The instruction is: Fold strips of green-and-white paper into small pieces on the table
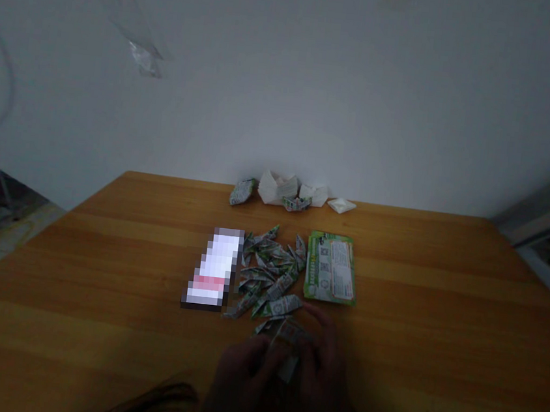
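Together, left hand (241, 386), right hand (324, 368): fingers (311, 328) narrow, pinching folded printed paper (285, 338) near folded-paper heap (268, 271).

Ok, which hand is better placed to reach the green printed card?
The right hand, probably: its fingers sit just below the green printed card, while the left hand lies farther off, below the folded paper pieces.

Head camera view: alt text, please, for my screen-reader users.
The left hand and right hand hold a folded printed paper on a wooden table, beside a pile of folded paper pieces. A green printed card lies right of the pile.
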`<state>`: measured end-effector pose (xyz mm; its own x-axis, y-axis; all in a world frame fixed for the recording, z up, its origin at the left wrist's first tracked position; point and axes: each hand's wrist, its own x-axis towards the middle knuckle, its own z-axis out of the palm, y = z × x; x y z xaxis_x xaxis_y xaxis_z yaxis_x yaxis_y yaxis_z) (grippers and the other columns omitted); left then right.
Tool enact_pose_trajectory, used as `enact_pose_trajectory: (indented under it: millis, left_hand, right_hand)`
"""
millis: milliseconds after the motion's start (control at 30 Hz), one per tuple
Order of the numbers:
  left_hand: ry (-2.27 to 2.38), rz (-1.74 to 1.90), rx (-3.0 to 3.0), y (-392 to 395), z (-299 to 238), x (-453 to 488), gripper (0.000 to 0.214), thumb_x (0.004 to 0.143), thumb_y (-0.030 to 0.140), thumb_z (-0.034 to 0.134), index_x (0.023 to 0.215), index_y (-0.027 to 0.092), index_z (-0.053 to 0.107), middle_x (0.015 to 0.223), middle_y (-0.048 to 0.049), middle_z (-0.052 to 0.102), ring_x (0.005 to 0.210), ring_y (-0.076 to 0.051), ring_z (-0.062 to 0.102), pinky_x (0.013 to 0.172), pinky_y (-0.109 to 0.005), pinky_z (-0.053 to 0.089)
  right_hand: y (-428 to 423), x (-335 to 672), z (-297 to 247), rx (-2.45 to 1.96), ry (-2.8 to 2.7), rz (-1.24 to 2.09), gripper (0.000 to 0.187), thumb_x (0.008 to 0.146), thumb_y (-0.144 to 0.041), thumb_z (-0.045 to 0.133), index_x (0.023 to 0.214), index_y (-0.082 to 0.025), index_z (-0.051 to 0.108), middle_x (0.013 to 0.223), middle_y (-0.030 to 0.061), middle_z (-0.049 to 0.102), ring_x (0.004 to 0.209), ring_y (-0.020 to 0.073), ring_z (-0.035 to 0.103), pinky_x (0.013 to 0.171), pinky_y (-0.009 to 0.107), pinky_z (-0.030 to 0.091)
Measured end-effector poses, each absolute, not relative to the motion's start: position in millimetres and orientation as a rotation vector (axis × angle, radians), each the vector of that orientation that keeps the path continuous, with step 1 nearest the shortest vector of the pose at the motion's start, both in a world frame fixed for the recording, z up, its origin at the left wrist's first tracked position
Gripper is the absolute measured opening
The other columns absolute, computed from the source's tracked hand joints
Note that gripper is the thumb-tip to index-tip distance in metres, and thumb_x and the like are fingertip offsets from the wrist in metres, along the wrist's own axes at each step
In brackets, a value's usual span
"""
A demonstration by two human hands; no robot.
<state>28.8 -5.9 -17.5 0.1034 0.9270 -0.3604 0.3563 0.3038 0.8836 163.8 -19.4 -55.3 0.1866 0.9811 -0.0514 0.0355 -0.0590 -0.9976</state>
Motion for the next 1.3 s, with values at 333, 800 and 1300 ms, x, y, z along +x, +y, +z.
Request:
enact_pose_trajectory:
  millis: [333, 800, 1300]
  left_hand:
    - [1.252, 0.816, 0.788, 5.1, -10.3, 27.6, 0.043, 0.063, 0.055, 0.075, 0.063, 0.013, 0.067, 0.052, -0.0002, 0.062, 0.051, -0.013, 0.057, 0.050, -0.020, 0.043]
    - [1.313, 1.017, 1.229, -1.7, -0.5, 24.5, 0.041, 0.074, 0.050, 0.067, 0.097, 0.016, 0.070, 0.094, -0.0088, 0.074, 0.087, -0.025, 0.067, 0.077, -0.030, 0.053]
    - [1.178, 0.917, 0.872, 4.5, -6.6, 24.1, 0.035, 0.074, 0.044, 0.071, 0.093, 0.016, 0.077, 0.084, -0.0046, 0.077, 0.080, -0.023, 0.069, 0.084, -0.035, 0.052]
  right_hand:
    - [-9.8, 181.5, -24.0, -1.088, -1.678, 0.699, 0.038, 0.088, -0.022, 0.047, 0.123, -0.025, 0.060, 0.137, 0.0080, 0.051, 0.124, 0.0260, 0.050, 0.100, 0.041, 0.045]
    - [-18.8, 166.7, -28.6, -1.259, -0.954, 1.318, 0.031, 0.083, -0.046, 0.064, 0.092, -0.018, 0.072, 0.084, 0.0072, 0.075, 0.075, 0.0244, 0.071, 0.068, 0.033, 0.057]
    - [-20.1, 162.9, -40.6, -1.116, -1.583, 0.467, 0.035, 0.092, -0.020, 0.050, 0.122, -0.032, 0.063, 0.115, 0.0053, 0.070, 0.109, 0.0240, 0.064, 0.093, 0.041, 0.053]
